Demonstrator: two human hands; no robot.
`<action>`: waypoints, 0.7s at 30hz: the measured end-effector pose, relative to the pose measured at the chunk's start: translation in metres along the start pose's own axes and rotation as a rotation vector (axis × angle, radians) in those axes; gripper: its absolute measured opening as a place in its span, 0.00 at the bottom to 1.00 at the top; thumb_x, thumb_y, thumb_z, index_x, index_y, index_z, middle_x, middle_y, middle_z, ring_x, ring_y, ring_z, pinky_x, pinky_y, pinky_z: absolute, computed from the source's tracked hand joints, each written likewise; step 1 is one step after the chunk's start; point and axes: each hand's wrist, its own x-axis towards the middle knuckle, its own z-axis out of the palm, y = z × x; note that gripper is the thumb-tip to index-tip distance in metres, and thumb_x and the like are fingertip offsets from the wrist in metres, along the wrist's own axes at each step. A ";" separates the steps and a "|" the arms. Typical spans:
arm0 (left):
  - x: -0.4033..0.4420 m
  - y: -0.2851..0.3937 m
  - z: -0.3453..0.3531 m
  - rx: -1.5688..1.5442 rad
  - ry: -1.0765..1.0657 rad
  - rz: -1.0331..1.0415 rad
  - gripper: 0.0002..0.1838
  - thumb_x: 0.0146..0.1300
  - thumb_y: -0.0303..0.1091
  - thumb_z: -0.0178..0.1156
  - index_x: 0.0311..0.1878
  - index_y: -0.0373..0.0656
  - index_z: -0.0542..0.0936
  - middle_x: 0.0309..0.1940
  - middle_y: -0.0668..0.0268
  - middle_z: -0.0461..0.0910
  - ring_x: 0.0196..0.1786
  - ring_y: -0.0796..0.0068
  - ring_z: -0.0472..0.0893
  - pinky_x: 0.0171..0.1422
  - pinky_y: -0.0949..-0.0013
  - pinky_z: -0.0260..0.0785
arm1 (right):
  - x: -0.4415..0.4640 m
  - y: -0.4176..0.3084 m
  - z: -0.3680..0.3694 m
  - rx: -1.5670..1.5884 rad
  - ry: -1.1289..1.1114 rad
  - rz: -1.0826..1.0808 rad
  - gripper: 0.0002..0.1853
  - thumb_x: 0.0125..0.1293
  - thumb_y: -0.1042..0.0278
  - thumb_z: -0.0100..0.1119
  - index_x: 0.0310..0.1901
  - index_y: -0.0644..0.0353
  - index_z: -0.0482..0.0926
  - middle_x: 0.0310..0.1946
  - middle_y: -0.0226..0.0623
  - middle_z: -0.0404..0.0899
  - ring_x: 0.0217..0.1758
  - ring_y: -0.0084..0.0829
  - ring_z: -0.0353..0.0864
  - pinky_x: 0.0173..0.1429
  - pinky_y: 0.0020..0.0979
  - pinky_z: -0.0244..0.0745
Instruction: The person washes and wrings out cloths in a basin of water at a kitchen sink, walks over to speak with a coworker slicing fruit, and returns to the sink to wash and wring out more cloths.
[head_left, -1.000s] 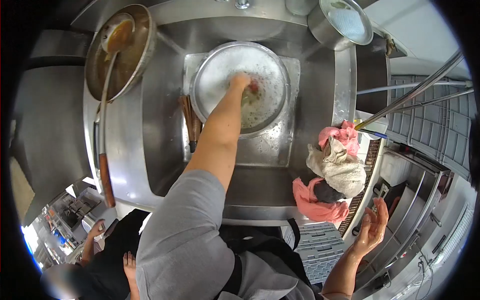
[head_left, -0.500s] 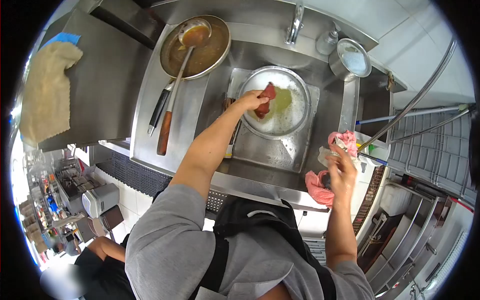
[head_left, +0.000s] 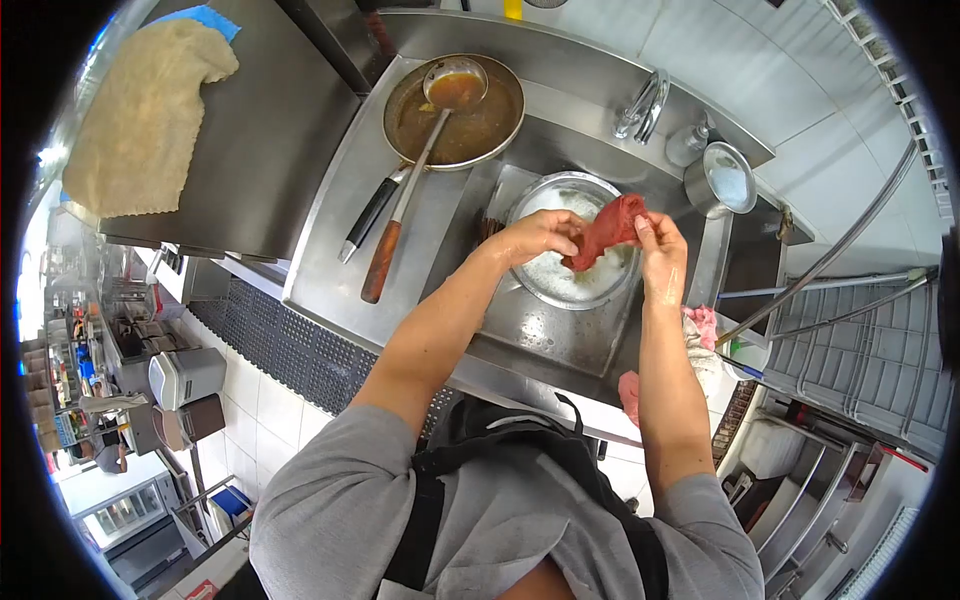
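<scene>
A wet red cloth (head_left: 608, 232) is stretched between my two hands above a round metal bowl (head_left: 572, 301) of foamy water in the sink. My left hand (head_left: 541, 237) pinches its lower left end, over the bowl's left side. At the cloth's right end, my right hand (head_left: 660, 246) grips it with thumb and fingers, near the bowl's right rim. The cloth hides part of the foam.
To the left, a pan (head_left: 402, 128) of brown liquid holds a ladle (head_left: 412, 189). A faucet (head_left: 645, 105), soap bottle (head_left: 686, 146) and small metal pot (head_left: 722, 180) line the back right. Pink cloths (head_left: 629, 396) lie on the right edge.
The red cloth has risen and moved right, and my right hand has come in from the right edge to take hold of it. The view has shifted, and the person at lower left is out of sight.
</scene>
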 end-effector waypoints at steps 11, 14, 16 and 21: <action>0.013 0.014 0.015 0.399 0.042 0.106 0.22 0.51 0.26 0.61 0.52 0.37 0.72 0.42 0.64 0.77 0.46 0.74 0.75 0.55 0.70 0.65 | -0.004 -0.027 0.018 -0.135 -0.044 -0.181 0.08 0.60 0.73 0.58 0.39 0.65 0.79 0.33 0.30 0.79 0.33 0.19 0.75 0.39 0.19 0.69; 0.017 0.024 0.028 0.248 -0.027 0.158 0.27 0.52 0.26 0.60 0.58 0.38 0.67 0.45 0.63 0.76 0.47 0.74 0.75 0.55 0.70 0.66 | 0.000 -0.026 0.014 -0.304 -0.023 -0.167 0.08 0.59 0.72 0.59 0.39 0.65 0.80 0.29 0.29 0.79 0.31 0.18 0.74 0.36 0.19 0.68; 0.019 0.026 0.036 0.075 -0.026 0.194 0.25 0.55 0.28 0.61 0.56 0.36 0.68 0.48 0.65 0.73 0.51 0.76 0.72 0.58 0.71 0.62 | 0.000 -0.025 0.009 -0.255 0.018 -0.115 0.09 0.56 0.70 0.61 0.37 0.65 0.80 0.24 0.31 0.77 0.28 0.19 0.74 0.35 0.22 0.69; 0.041 0.016 0.035 0.335 0.276 0.345 0.10 0.60 0.32 0.58 0.44 0.39 0.77 0.36 0.68 0.79 0.41 0.79 0.77 0.48 0.74 0.69 | -0.007 -0.043 0.003 -0.153 -0.051 0.059 0.09 0.57 0.69 0.62 0.36 0.65 0.80 0.22 0.27 0.77 0.20 0.14 0.68 0.25 0.18 0.63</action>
